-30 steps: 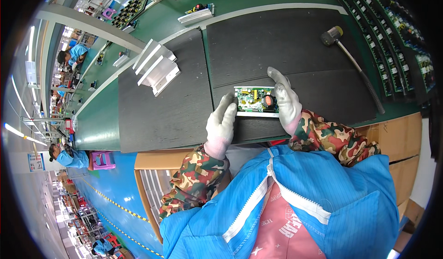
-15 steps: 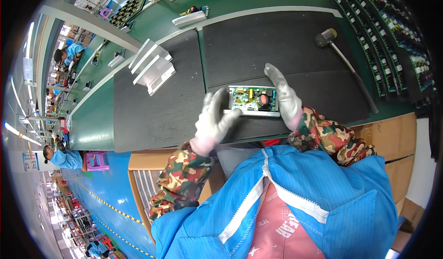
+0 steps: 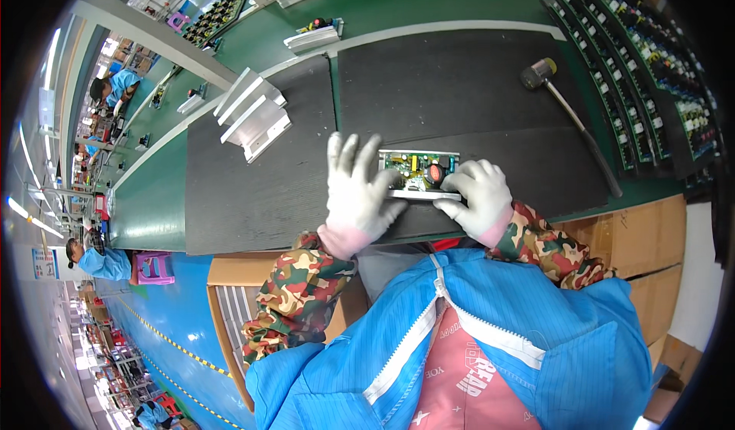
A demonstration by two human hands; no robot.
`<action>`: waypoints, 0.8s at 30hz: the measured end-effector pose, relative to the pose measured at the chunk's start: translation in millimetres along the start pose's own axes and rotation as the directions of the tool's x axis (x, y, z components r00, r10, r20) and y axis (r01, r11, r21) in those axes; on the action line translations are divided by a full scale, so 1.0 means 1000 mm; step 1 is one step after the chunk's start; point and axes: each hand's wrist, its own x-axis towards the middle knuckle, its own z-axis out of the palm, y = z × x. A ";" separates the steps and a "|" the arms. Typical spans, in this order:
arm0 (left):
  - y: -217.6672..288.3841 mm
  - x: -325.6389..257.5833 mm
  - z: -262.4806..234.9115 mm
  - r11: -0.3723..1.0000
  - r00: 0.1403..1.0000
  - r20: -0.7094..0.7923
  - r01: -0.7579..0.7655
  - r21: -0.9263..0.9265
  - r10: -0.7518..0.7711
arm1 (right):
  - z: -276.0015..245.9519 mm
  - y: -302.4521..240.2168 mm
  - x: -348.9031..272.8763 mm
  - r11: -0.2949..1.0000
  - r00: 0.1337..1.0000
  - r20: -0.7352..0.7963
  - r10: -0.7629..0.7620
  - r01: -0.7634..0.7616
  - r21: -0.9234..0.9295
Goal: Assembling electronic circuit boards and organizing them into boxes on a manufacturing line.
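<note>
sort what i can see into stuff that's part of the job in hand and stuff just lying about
Seemingly part of the job:
- circuit board in a silver metal frame
- gloved left hand and right hand, at its ends
- black mat underneath

Untouched, seemingly just lying about:
- hammer
- metal brackets, left
- purple stool

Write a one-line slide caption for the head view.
Gloved left hand and right hand at either end of a circuit board on a black mat, mallet nearby.
</note>
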 end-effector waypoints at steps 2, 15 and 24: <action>0.002 0.003 0.002 0.999 1.000 0.010 -0.026 -0.045 0.027 | 0.006 0.002 0.001 1.000 1.000 0.009 -0.005 0.005 0.029; -0.011 0.037 -0.015 0.974 0.973 -0.224 -0.106 -0.198 0.060 | -0.022 -0.019 0.044 0.967 0.877 0.473 -0.086 0.188 -0.173; -0.081 0.026 0.063 0.953 0.823 -0.481 0.275 -0.127 -0.302 | -0.049 0.086 0.198 0.892 0.937 0.330 0.110 0.053 -0.450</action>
